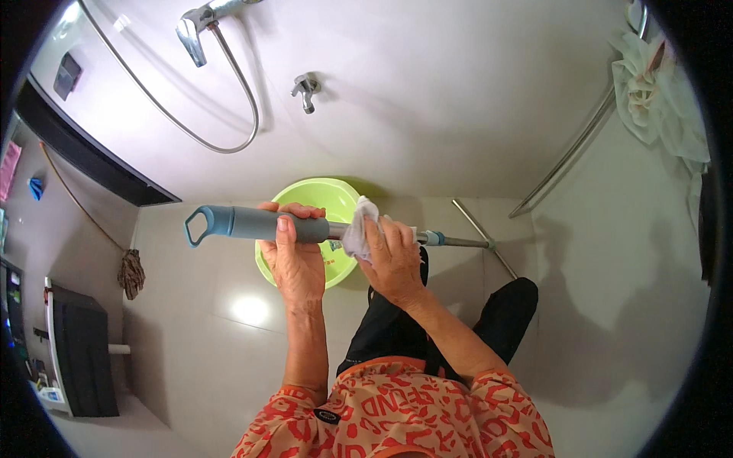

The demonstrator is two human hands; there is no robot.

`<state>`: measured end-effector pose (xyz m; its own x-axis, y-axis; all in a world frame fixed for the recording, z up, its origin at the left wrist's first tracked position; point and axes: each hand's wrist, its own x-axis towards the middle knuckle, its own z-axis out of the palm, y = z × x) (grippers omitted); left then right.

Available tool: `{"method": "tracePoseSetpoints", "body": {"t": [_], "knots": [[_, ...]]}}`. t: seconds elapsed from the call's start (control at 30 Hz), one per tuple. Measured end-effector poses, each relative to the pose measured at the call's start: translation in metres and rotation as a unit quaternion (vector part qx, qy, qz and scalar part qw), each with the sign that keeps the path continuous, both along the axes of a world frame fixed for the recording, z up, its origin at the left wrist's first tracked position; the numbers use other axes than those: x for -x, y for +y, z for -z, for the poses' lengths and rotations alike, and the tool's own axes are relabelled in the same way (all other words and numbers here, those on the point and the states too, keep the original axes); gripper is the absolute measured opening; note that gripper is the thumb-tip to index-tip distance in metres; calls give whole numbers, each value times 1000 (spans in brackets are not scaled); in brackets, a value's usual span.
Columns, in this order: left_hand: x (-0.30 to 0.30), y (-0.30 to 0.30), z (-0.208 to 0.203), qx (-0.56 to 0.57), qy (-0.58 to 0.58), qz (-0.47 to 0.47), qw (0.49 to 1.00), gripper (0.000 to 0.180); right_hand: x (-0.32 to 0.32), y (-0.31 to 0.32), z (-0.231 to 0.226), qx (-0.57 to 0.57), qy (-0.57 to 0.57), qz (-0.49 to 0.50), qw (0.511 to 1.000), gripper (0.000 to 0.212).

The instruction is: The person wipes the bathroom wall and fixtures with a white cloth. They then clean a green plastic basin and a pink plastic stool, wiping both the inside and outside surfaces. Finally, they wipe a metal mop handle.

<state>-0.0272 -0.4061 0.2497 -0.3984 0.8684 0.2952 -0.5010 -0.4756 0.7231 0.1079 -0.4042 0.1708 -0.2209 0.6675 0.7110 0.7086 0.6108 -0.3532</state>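
A long pole lies level across in front of me, with a hanging loop and a blue-grey grip (256, 224) at its left end. The metal shaft (462, 243) runs right to a thin crossbar (477, 221), like a floor squeegee or mop frame; I cannot tell which. My left hand (296, 259) is closed around the grip from below. In my right hand (395, 263) a whitish cloth (360, 231) is pressed around the shaft just beyond the grip. Underneath stands a light green basin (336, 187) on the floor, partly hidden by my hands; its contents are hard to make out.
On the wall ahead are a shower mixer (197, 34) with a hose and a small tap (307, 91). A string mop (131, 273) leans at the left, near a dark-topped piece (80, 351). At the right, a metal rail (565, 156) and hanging white plastic (649, 91) line the wall.
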Motion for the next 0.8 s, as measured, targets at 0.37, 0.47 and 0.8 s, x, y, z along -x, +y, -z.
{"method": "tracePoseSetpoints", "body": {"t": [0.37, 0.47, 0.8], "knots": [[10, 3, 12, 74, -96, -57, 991, 21, -63, 3, 81, 174, -55, 48, 982, 56], [8, -1, 19, 22, -52, -35, 998, 21, -73, 10, 66, 291, 80, -12, 953, 49], [3, -16, 17, 10, -145, 9, 989, 84, 45, 23, -139, 106, 200, -322, 919, 40]]}}
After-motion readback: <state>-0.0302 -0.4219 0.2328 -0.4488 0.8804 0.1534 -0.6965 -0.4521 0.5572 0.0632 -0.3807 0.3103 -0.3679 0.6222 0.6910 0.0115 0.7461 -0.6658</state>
